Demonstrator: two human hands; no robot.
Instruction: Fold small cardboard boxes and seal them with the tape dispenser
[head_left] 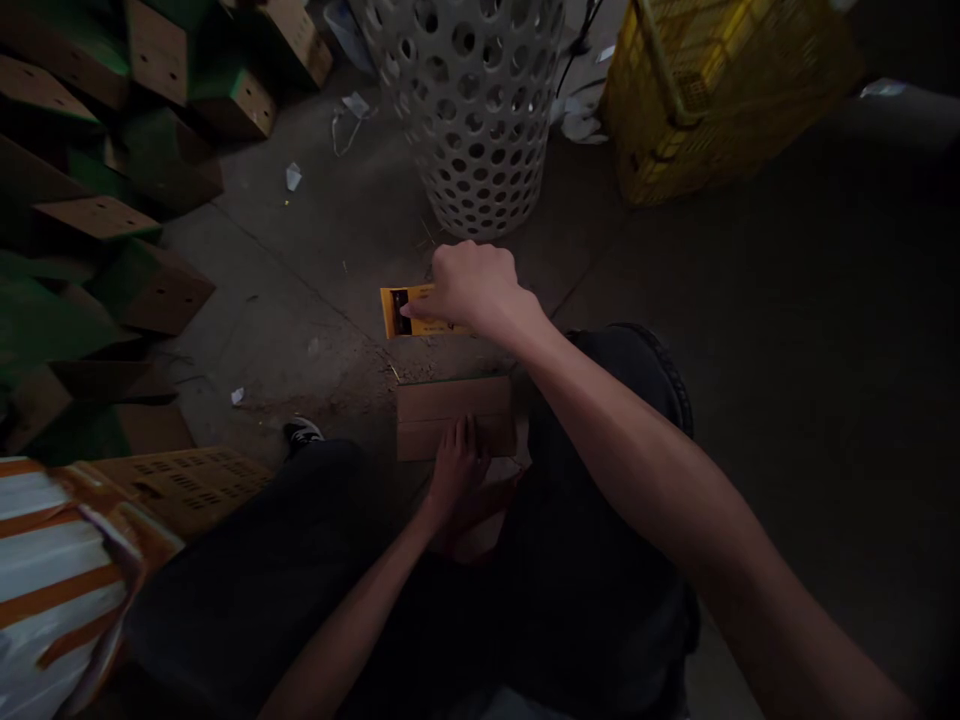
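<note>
Fingers curled shut, my right hand [476,288] grips a yellow carton piece [397,312] over the concrete floor [300,300]. My left hand [456,472] rests, fingers together, on a flat brown cardboard sheet [450,400].

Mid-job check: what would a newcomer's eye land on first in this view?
The right hand is on a yellow box at centre, the left hand on brown cardboard just below it. Above them stands a white perforated basket, with a yellow crate to its right and green-and-brown boxes piled at left.
</note>
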